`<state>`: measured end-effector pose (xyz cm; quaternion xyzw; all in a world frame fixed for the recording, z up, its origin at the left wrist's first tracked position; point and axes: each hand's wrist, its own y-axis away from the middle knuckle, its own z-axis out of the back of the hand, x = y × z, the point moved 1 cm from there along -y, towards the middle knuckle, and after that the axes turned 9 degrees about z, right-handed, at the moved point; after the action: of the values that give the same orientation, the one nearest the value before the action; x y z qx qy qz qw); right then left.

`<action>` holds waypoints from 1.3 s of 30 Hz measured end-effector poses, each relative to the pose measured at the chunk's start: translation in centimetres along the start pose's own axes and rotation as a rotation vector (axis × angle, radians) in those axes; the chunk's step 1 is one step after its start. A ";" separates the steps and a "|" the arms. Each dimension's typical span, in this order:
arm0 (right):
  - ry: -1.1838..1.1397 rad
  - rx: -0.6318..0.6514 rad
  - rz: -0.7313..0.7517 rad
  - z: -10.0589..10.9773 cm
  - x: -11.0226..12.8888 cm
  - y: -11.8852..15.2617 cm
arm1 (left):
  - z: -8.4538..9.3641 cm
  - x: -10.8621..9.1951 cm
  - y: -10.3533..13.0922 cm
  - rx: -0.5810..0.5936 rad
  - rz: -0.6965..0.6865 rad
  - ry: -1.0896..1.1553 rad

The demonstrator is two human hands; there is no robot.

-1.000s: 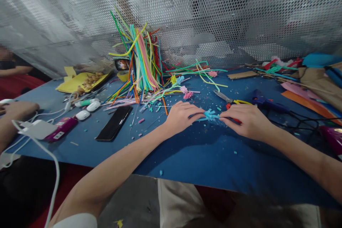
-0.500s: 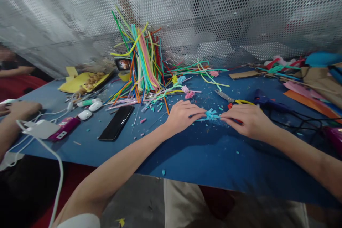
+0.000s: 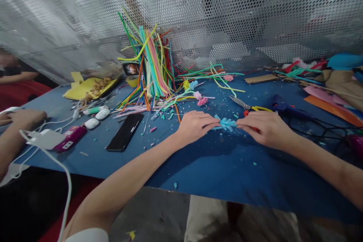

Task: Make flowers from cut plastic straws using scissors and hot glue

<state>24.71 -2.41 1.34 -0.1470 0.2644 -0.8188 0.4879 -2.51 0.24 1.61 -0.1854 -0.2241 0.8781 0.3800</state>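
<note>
A light blue pipe-cleaner piece with short, fringed petals [image 3: 227,123] is stretched between my two hands just above the blue table. My left hand [image 3: 195,126] pinches its left end, fingers pressed together. On the other side my right hand [image 3: 263,128] pinches the right tip between thumb and fingers. Pliers [image 3: 241,103] with yellow and red on their handles lie just behind my right hand; a red part shows beneath its fingers. Finished-looking small pipe-cleaner flowers, a pink one [image 3: 202,101] and a yellow one [image 3: 186,84] among them, lie beyond my left hand.
Bundled pipe cleaners [image 3: 154,64] stand at the back. A black phone [image 3: 124,132], a purple power strip [image 3: 72,137] and white cables are left. A blue glue gun [image 3: 289,107] with black cord lies right. Another person's hand [image 3: 28,117] rests at the far left.
The blue fringed piece shows wider and more spread between my fingers. Both hands keep their pinch on it. The whole view has shifted slightly.
</note>
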 end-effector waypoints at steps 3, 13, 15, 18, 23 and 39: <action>0.007 -0.004 -0.004 0.1 0.1 -0.1 | 0.0 0.0 0.0 0.008 0.014 -0.023; 0.012 0.000 0.008 0.4 0.3 -0.3 | -0.1 -0.1 -0.2 -0.030 0.021 -0.023; 0.014 0.000 0.011 0.4 0.3 -0.2 | -0.2 0.0 -0.1 -0.017 0.039 -0.010; 0.017 0.009 0.013 0.3 0.3 -0.2 | -0.4 0.1 0.0 0.000 0.041 0.007; 0.015 -0.005 0.018 0.5 0.3 -0.1 | -0.3 0.2 -0.1 -0.029 -0.035 0.048; -0.008 0.022 -0.003 0.5 0.1 0.1 | -0.3 -0.2 -0.2 -0.046 -0.039 0.045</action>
<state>25.02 -2.69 1.71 -0.1454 0.2534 -0.8218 0.4892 -2.16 0.28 1.51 -0.2093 -0.2390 0.8609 0.3974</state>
